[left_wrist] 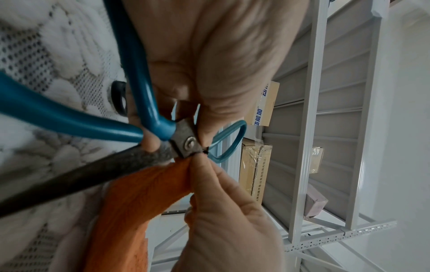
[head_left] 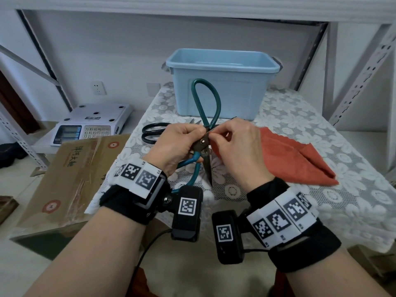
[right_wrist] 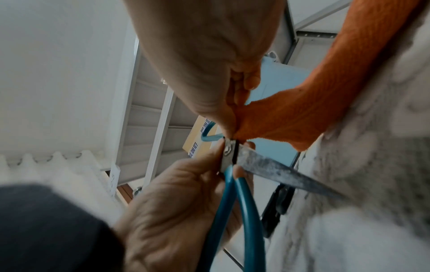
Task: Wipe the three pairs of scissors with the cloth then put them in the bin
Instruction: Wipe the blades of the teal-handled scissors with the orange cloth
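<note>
My left hand (head_left: pixel 198 135) grips the teal-handled scissors (head_left: pixel 202 142) at the pivot, above the table. They are spread wide: one handle loop points up in front of the light blue bin (head_left: pixel 242 97), and a dark blade points down toward me. My right hand (head_left: pixel 214 136) pinches a corner of the orange-red cloth (head_left: pixel 289 155) against the metal just beside the pivot (left_wrist: pixel 189 144). The rest of the cloth lies on the table to the right. Black-handled scissors (head_left: pixel 144 131) lie flat behind my left hand. No third pair is visible.
A white lace tablecloth (head_left: pixel 300 116) covers the table. An electronic scale (head_left: pixel 92 123) and a cardboard box (head_left: pixel 70 172) sit to the left of it. Grey perforated shelf uprights (head_left: pixel 364 78) rise at the right, and a shelf board runs overhead.
</note>
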